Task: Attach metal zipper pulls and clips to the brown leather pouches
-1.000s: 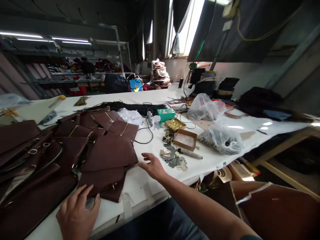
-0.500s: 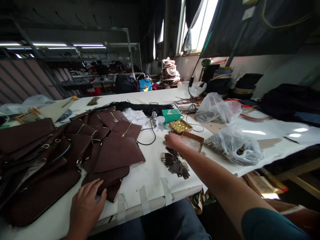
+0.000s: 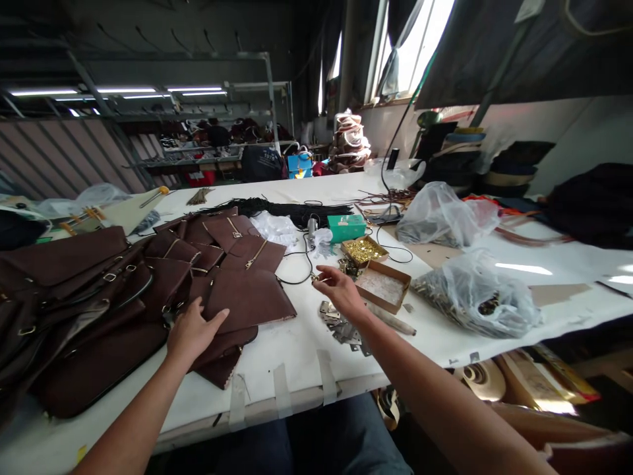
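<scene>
1. Maybe, under the left hand (image 3: 192,333), laid with thumb and fingers spread wide, the pile of dark brown leather-like pieces (image 3: 252,295) could be pushed crooked if it is leaned on too hard.
2. The thin black cord (image 3: 297,283), looped just right of the pile, could be snagged by the right hand (image 3: 341,291).
3. The tiny shiny metal piece (image 3: 315,277) could be dropped, as it seems to be pinched by fingertips only.
4. The flat grey metal plates (image 3: 339,324) could be scattered if bumped by the right wrist.
</scene>
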`<state>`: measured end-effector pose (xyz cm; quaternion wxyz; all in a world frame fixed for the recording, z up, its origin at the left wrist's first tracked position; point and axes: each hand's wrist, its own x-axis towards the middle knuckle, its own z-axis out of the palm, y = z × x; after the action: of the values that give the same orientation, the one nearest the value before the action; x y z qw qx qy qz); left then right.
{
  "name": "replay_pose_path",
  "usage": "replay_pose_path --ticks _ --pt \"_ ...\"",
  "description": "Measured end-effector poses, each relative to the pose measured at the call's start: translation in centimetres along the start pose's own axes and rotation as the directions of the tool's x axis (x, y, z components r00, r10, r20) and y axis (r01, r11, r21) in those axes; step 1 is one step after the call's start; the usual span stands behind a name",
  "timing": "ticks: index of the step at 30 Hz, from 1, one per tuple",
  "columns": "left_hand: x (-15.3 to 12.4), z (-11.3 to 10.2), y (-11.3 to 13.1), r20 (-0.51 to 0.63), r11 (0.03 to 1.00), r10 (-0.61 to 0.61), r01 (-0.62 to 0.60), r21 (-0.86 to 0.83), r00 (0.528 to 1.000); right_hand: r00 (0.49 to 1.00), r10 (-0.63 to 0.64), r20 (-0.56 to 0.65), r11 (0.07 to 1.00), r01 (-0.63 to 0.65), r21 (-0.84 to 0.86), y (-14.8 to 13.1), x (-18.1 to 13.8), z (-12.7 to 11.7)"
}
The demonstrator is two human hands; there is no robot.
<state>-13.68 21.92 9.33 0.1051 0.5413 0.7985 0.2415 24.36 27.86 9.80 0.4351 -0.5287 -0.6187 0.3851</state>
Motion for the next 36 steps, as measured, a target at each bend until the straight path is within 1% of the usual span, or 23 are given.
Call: replay_pose_path --ticks 1,2,3,4,5,7,8,10,11,12,13,15,16,18,20,22,25,26,28,30,32,34,36 --pt "0.4 0.3 0.2 0.005 1.0 -0.001 0.001 -0.026 1.0 1.0 0.019 0.016 0.98 -0.021 0.198 -0.3 -1.6 0.4" --pt "0.5 0.5 0.4 0.001 0.998 0.002 -0.002 -0.055 1.0 0.998 0.044 0.042 0.91 -0.058 0.412 -0.6 -3.2 0.8" --pt "0.4 0.8 0.8 -0.003 0.996 0.008 -0.008 -0.092 1.0 0.995 0.07 0.076 0.79 -0.102 0.604 -0.8 -4.8 1.2" --pt "-0.1 1.0 1.2 -0.01 0.991 0.018 -0.019 -0.133 1.0 0.989 0.093 0.114 0.651 -0.147 0.744 -1.0 -6.3 1.6" --pt "-0.8 1.1 1.7 -0.023 0.984 0.03 -0.033 -0.173 0.999 0.983 0.112 0.149 0.53 -0.185 0.828 -1.1 -7.7 1.9" --pt "-2.9 0.7 3.1 -0.09 0.961 0.061 -0.083 -0.263 0.994 0.97 0.138 0.202 0.34 -0.238 0.91 -1.3 -10.0 2.4" --pt "-4.2 0.0 3.9 -0.142 0.948 0.077 -0.117 -0.298 0.987 0.965 0.144 0.219 0.269 -0.251 0.93 -1.3 -10.9 2.6" --pt "-7.2 -2.0 5.8 -0.292 0.917 0.122 -0.221 -0.332 0.949 0.959 0.143 0.246 0.169 -0.269 0.948 -1.4 -12.4 2.7" --pt "-8.8 -3.3 6.8 -0.346 0.92 0.169 -0.274 -0.281 0.923 0.957 0.136 0.255 0.137 -0.273 0.952 -1.4 -13.1 2.8" --pt "-10.4 -4.6 7.7 -0.384 0.922 0.248 -0.338 -0.188 0.89 0.957 0.127 0.261 0.115 -0.275 0.954 -1.4 -13.7 2.8" --pt "-11.9 -5.8 8.6 -0.377 0.917 0.344 -0.395 -0.063 0.86 0.958 0.117 0.261 0.1 -0.273 0.957 -1.4 -14.3 2.7" --pt "-14.6 -7.4 10.2 -0.331 0.867 0.495 -0.482 0.127 0.804 0.964 0.102 0.244 0.091 -0.254 0.963 -1.3 -15.4 2.6" --pt "-15.8 -7.7 10.9 -0.288 0.832 0.555 -0.523 0.185 0.781 0.97 0.097 0.225 0.095 -0.234 0.968 -1.3 -15.9 2.4" --pt "-17.6 -6.9 12.0 -0.199 0.763 0.645 -0.603 0.235 0.738 0.98 0.089 0.181 0.116 -0.19 0.975 -1.2 -17.0 1.8" --pt "-18.8 -4.8 13.0 -0.104 0.709 0.699 -0.667 0.229 0.707 0.987 0.085 0.139 0.155 -0.151 0.976 -1.1 -18.0 0.8" --pt "-19.5 -2.0 14.0 0.011 0.674 0.724 -0.711 0.199 0.69 0.992 0.087 0.094 0.207 -0.11 0.972 -0.9 -19.2 -0.5" --pt "-20.4 2.4 15.1 0.213 0.643 0.716 -0.747 0.169 0.665 0.996 0.09 0.007 0.288 -0.033 0.957 -0.7 -21.0 -2.7" --pt "-20.8 3.8 15.2 0.266 0.641 0.703 -0.75 0.165 0.659 0.996 0.092 -0.017 0.313 -0.012 0.95 -0.6 -21.6 -3.3" --pt "-21.5 6.1 15.2 0.332 0.653 0.677 -0.744 0.142 0.657 0.994 0.103 -0.04 0.352 0.001 0.936 -0.2 -22.6 -4.1" --pt "-22.3 7.5 14.8 0.355 0.689 0.663 -0.723 0.057 0.659 0.991 0.132 -0.038 0.368 -0.013 0.93 0.3 -23.3 -4.2" --pt "-23.0 8.0 14.1 0.324 0.736 0.666 -0.664 -0.136 0.672 0.986 0.162 -0.029 0.375 -0.035 0.926 0.9 -23.7 -3.9" --pt "-23.4 7.6 13.5 0.229 0.736 0.659 -0.553 -0.39 0.716 0.983 0.181 -0.028 0.408 -0.049 0.912 1.5 -23.9 -3.1" --pt "-23.8 6.4 13.2 0.129 0.678 0.619 -0.444 -0.586 0.775 0.983 0.182 -0.037 0.472 -0.054 0.88 1.7 -23.9 -2.3"
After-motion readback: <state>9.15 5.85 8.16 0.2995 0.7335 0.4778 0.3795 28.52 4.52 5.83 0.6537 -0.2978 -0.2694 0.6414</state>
